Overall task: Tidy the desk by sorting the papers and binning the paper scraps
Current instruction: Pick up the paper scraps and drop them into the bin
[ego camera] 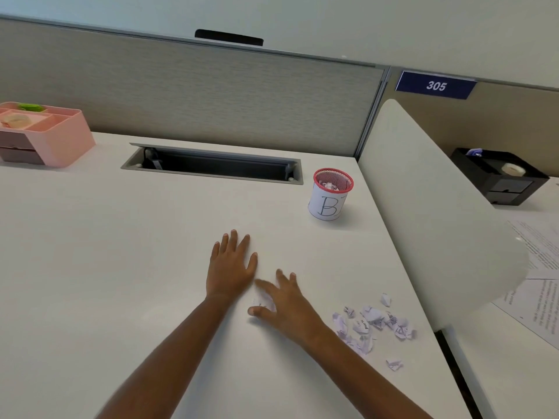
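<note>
A: Resting flat below-left of the cup [326,207], left hand [230,267], fingers straight. And right hand [284,303]?
B: Over one scrap [263,300], below the cup; blurred, pinch unclear. Close thumb firmly, then lift to cup. Pile [372,325] lies below-right.

- Pink organiser [57,131] at my far left, tape roll [13,120] inside.
- Cable tray [211,164] ahead of me.
- Blue 305 sign [435,85] on the partition [211,95].
- Black organiser [499,179] past the divider [423,192].

I see bright, even light, with faint soft shadows on the desk [121,267]. Right hand [284,303] fingers [263,287] are motion-blurred; left hand [231,267] is sharp. Wide-angle view bows the partition [187,95] toward the edges.
</note>
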